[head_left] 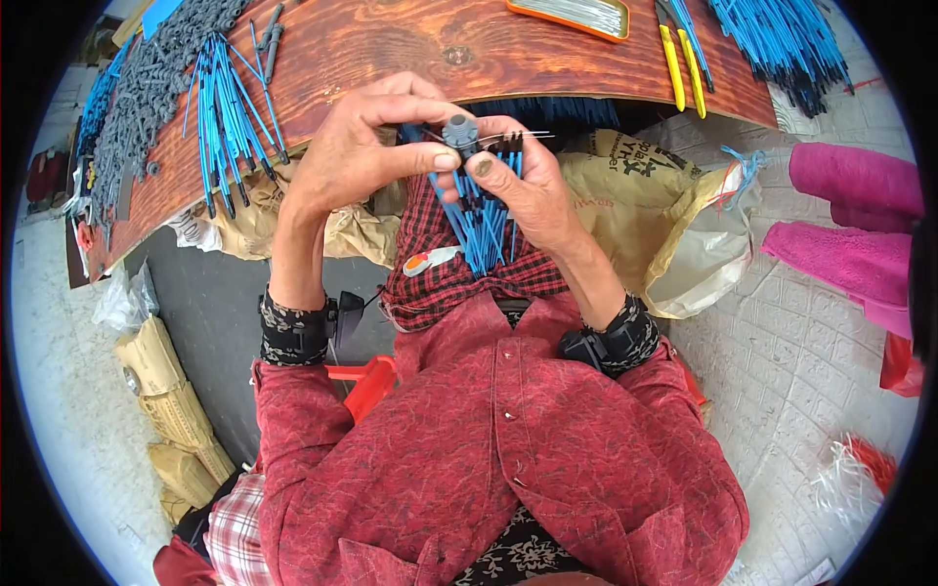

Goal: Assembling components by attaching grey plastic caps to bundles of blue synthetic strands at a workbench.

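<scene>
In front of my lap I hold my two hands close together. My left hand (376,137) pinches a small round grey plastic part (459,132) between thumb and fingers. The right hand (528,186) is closed round a bundle of thin blue sticks (484,239) with black ends, which hang down over a checked cloth on my lap. My right thumb lies close to the grey part. A thin pale wire (523,135) sticks out to the right beside the right fingers. How the grey part and the sticks join is hidden by the fingers.
On the wooden table (420,49) lie a heap of grey plastic parts (161,88), blue sticks (223,117), an orange tray (616,35) of thin wires, yellow-handled pliers (684,68) and a large blue bundle (782,49). A sack (635,215) stands right; pink towels (850,254) hang beyond.
</scene>
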{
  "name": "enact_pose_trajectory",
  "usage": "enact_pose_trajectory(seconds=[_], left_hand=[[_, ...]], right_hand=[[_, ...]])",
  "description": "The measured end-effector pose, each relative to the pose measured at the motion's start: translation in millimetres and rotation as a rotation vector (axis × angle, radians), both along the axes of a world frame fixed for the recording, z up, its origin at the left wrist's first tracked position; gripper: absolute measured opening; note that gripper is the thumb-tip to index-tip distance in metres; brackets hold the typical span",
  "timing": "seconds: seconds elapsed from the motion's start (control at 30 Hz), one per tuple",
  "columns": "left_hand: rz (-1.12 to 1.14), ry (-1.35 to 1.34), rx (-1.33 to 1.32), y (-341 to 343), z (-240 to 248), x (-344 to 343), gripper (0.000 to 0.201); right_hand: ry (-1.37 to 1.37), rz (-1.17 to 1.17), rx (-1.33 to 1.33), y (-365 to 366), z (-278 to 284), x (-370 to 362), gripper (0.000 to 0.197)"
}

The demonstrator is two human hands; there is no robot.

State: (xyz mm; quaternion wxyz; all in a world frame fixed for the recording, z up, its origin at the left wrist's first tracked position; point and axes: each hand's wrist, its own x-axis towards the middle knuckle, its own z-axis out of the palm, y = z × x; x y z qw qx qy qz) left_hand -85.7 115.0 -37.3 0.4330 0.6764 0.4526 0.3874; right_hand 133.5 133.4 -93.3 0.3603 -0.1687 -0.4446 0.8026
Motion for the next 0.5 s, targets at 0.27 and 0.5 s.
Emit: enact_pose_trajectory(seconds=[0.27, 0.5], left_hand=[[0.057, 0.237, 0.260, 7, 2, 12, 0.039], [0.154, 0.288, 0.377, 8, -7, 19, 0.041]], right_hand=[[0.005, -0.096, -0.035, 6, -3, 2, 0.041], [-0.006, -0.119, -0.118, 11, -6, 5, 0.042]])
